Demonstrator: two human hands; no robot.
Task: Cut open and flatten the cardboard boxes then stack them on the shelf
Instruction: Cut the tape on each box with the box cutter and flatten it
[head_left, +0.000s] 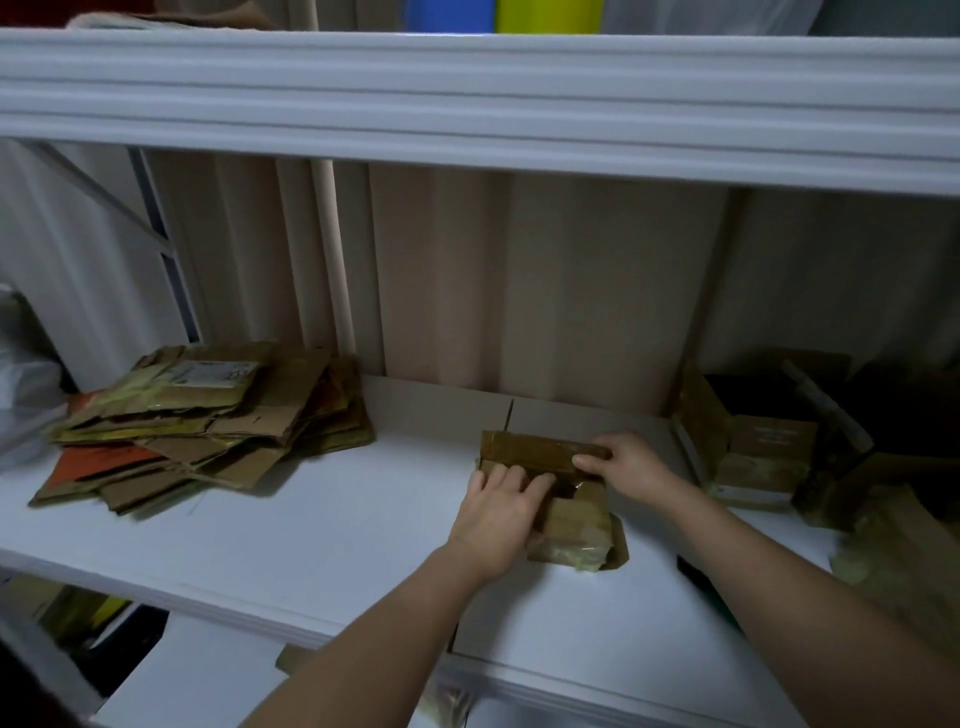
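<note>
Small taped cardboard box (556, 493), shelf (322, 525) centre: left hand (498, 512) presses flat-fingered, right hand (621, 467) pinches its flap (530, 449), evidently flattening.

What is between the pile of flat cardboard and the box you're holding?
Nothing: in the head view, only bare white shelf lies between the flat pile and the box.
</note>
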